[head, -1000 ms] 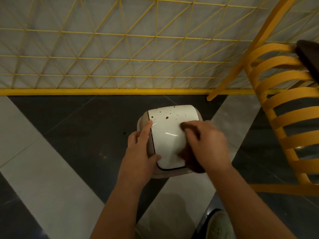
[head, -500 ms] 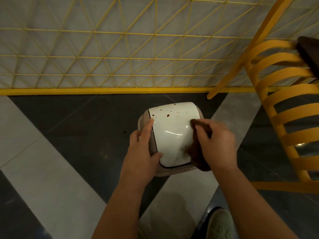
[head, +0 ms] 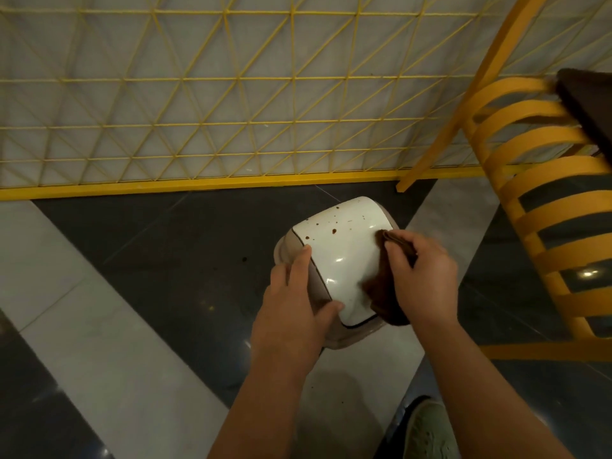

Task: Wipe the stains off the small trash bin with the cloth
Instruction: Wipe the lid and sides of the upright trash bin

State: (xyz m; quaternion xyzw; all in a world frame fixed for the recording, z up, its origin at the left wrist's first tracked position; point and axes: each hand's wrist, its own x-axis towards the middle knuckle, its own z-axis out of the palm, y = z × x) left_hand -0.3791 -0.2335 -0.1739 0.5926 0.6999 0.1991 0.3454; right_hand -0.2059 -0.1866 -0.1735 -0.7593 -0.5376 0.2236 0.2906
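Note:
A small trash bin (head: 344, 256) with a white glossy lid and beige body stands on the floor in the middle of the view. Brown stains (head: 333, 230) speckle the far part of the lid. My left hand (head: 294, 303) grips the bin's left side, thumb on the lid's near corner. My right hand (head: 420, 279) holds a brown cloth (head: 384, 293) pressed against the lid's right edge. Part of the cloth is hidden under my fingers.
A yellow lattice fence (head: 231, 127) with a yellow base rail runs behind the bin. A yellow slatted chair (head: 543, 207) stands to the right, close to my right arm. The floor is dark and light tile. A shoe (head: 427, 429) shows at the bottom.
My right hand slid the cloth from the lid's middle toward its right edge. The bin turned slightly, its far end swinging right. My left hand kept its grip.

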